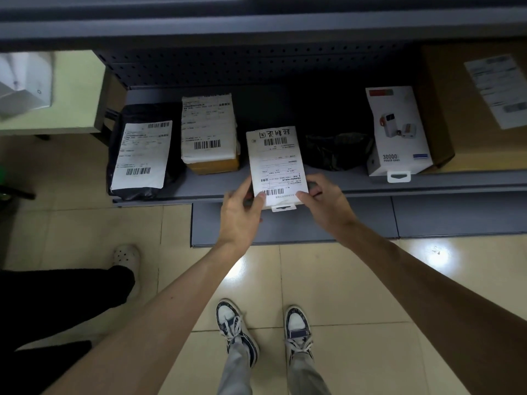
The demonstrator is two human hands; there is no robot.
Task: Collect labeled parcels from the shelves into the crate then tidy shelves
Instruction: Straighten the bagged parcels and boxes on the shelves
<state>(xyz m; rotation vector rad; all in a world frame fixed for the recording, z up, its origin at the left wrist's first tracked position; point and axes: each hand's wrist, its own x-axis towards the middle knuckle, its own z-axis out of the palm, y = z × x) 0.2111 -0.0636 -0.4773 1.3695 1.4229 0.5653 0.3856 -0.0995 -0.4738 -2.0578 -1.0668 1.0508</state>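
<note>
Gripped at its near end by the left hand point(242, 215) and right hand point(322, 201), the labeled box point(276, 163) is held at the shelf point(427, 181) edge, while other labeled parcels point(139, 155) remain uncollected, no crate being visible.

The white box point(397, 132) near the right end of the shelf point(427, 182) reads "30000" above "POWER BANK". The other parcels' labels show barcodes and print too small to read.
</note>
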